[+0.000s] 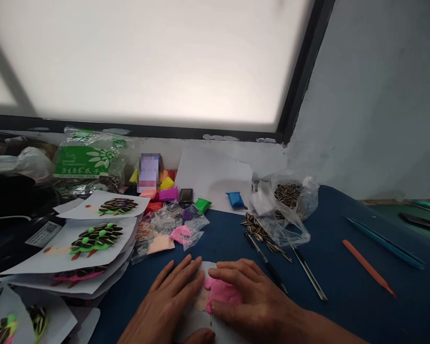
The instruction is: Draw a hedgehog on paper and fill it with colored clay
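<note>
My left hand lies flat with fingers spread on a white paper sheet at the near edge of the blue table. My right hand rests beside it, fingers pressing on a flattened pink clay shape stuck to that sheet. A small peach clay patch sits just left of the pink clay, between the two hands. Neither hand grips anything.
Finished sheets with sunflower-seed and clay pictures are stacked at the left. Small bags of coloured clay lie behind the hands. A plastic bag of sunflower seeds and loose seeds sit right of centre, with pens and an orange modelling tool further right.
</note>
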{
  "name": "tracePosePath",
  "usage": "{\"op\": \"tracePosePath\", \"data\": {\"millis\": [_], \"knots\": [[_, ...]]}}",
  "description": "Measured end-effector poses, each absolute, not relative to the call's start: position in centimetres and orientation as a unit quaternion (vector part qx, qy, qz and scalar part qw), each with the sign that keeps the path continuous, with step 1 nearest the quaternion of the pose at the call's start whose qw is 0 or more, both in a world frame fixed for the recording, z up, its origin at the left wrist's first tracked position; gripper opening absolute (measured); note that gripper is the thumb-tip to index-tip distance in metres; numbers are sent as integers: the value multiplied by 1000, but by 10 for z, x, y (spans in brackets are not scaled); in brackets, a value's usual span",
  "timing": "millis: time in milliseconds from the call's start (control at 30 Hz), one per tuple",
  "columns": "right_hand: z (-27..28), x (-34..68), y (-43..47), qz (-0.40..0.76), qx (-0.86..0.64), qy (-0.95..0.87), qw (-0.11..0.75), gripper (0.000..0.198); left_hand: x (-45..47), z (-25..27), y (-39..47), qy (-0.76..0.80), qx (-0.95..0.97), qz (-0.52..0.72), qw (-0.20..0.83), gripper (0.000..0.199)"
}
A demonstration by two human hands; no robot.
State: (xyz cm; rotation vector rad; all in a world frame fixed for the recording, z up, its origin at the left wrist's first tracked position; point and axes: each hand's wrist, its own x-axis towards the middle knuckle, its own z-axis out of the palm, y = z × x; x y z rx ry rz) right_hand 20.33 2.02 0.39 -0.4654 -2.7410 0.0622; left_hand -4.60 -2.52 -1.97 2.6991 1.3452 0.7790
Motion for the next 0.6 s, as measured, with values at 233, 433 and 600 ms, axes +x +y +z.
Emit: {"op": "tracePosePath", "data": {"millis": [233, 433, 600], "knots": [[-18, 205, 21, 3, -207, -947, 246, 47, -45, -23, -27, 440, 860, 258, 23, 64], [-11, 203, 20, 22, -197, -960, 199, 45, -46, -21, -27, 438, 864, 247, 28, 58], [-6, 204, 21, 49, -187, -963, 186, 45, -48, -20, -26, 431, 871, 236, 14, 60]]}}
